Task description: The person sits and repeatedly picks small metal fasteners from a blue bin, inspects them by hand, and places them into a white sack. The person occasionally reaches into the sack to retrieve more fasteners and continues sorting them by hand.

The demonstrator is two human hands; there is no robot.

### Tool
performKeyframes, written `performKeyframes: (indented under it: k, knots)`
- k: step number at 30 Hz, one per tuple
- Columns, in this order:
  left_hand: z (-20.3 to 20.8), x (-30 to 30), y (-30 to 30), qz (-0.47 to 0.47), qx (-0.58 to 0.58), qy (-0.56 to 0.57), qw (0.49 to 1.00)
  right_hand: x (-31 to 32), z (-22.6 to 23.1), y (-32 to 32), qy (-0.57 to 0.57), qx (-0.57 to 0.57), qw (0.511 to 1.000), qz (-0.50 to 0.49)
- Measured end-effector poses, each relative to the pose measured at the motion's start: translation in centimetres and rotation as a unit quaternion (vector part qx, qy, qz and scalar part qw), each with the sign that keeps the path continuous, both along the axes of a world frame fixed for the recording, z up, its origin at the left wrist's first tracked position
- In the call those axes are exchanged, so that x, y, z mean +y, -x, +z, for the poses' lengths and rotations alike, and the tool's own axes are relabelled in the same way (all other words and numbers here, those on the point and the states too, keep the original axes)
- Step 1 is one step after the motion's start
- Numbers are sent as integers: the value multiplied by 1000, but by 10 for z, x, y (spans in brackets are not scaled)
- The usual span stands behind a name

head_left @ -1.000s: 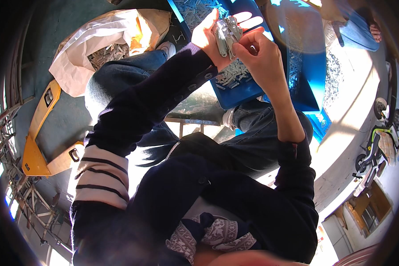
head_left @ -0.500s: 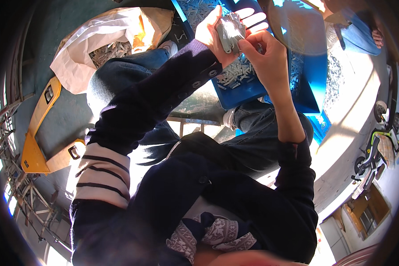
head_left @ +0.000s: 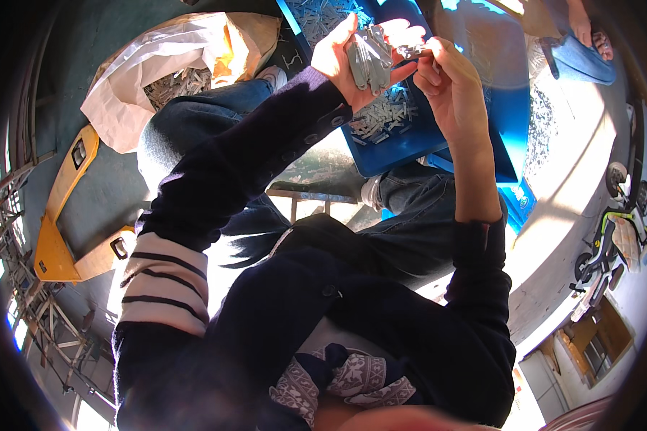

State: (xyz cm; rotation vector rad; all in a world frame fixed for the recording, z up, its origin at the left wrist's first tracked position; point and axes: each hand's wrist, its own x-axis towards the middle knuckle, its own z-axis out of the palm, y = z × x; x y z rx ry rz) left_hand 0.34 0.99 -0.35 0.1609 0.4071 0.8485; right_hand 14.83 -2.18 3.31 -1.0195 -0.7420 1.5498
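The left hand [head_left: 345, 68], top centre, cups metal strips [head_left: 370, 63], seemingly to keep them bundled, while the right hand [head_left: 449, 86] pinches a small piece [head_left: 411, 52].

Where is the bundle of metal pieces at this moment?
In the head view, near the top, just right of centre, the bundle of metal pieces lies in the person's left hand, left of the right hand.

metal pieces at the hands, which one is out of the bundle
The small piece at the right hand fingertips, to the right of the bundle; the others lie together on the left hand.
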Motion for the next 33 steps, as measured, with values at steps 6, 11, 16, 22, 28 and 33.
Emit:
performKeyframes:
  k: [6,11,16,22,28,33]
  knots:
    - [-4,1,2,0,-42,-5,999,6,-6,-12,11,192,981,28]
    - [-7,1,3,-13,-19,-1,1000,9,-14,-15,32,176,984,20]
    - [-8,0,5,-12,1,14,1000,8,-20,-18,3,117,993,32]
    - [-20,4,3,-23,9,-22,999,8,-19,-20,15,99,993,57]
    - [-20,1,2,4,64,16,998,7,-17,-20,43,174,983,44]
    - [-10,2,4,-13,24,-7,1000,8,-16,-22,36,162,986,37]
